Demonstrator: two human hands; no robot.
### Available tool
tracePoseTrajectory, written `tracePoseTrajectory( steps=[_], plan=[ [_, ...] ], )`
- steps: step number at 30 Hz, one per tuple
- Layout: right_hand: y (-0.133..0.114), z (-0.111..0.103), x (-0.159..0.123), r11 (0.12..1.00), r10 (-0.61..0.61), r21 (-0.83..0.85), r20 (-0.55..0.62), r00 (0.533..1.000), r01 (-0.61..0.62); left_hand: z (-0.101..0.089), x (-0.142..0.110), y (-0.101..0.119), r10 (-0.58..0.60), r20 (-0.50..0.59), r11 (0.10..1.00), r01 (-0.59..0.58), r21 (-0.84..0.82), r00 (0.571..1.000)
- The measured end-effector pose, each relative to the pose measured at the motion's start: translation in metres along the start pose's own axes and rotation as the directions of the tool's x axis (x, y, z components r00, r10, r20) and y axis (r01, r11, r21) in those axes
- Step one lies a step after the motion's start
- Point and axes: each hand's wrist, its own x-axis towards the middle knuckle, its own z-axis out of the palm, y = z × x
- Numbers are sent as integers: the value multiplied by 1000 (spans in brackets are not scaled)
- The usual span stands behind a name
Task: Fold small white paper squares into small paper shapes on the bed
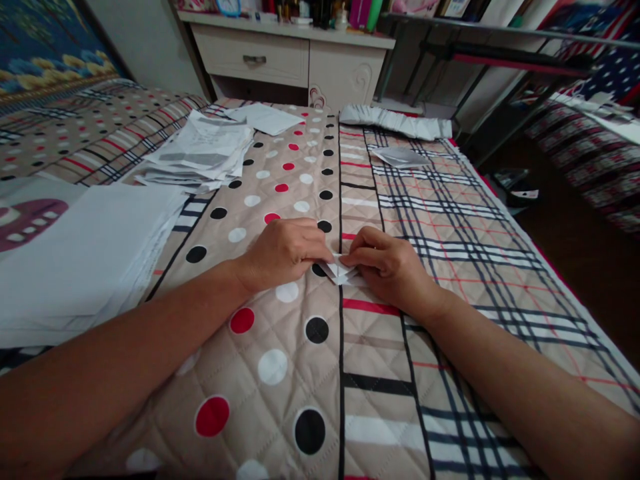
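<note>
The left hand (290, 250) and the right hand (397, 267) pinch opposite sides of a small folded white paper (339, 271), located over the bedspread (273, 417), well inside its right edge. A row of folded paper (395, 123) lies at the bedspread's far right corner; a single folded piece (400, 157) lies just nearer, inside the right edge.

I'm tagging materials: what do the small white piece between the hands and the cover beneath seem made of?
Small white piece: probably matt paper, being thin and sharply creased.
Cover: matt printed fabric, likely padded, from its stitched diamond quilting.
</note>
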Motion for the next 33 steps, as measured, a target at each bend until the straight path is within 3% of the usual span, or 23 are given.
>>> tracePoseTrajectory(
  steps=[11,23,33],
  plan=[
    [-1,-2,-1,997,-70,14,58,996,70,-3,0,2,24,66,999,-21,-42,998],
    [-4,-5,-2,995,-89,-40,92,992,93,-7,0,7,48,103,998,-53,39,993],
    [-11,-10,-2,999,-36,-20,135,990,39,-10,0,6,61,130,996,-69,57,990]
  ],
)
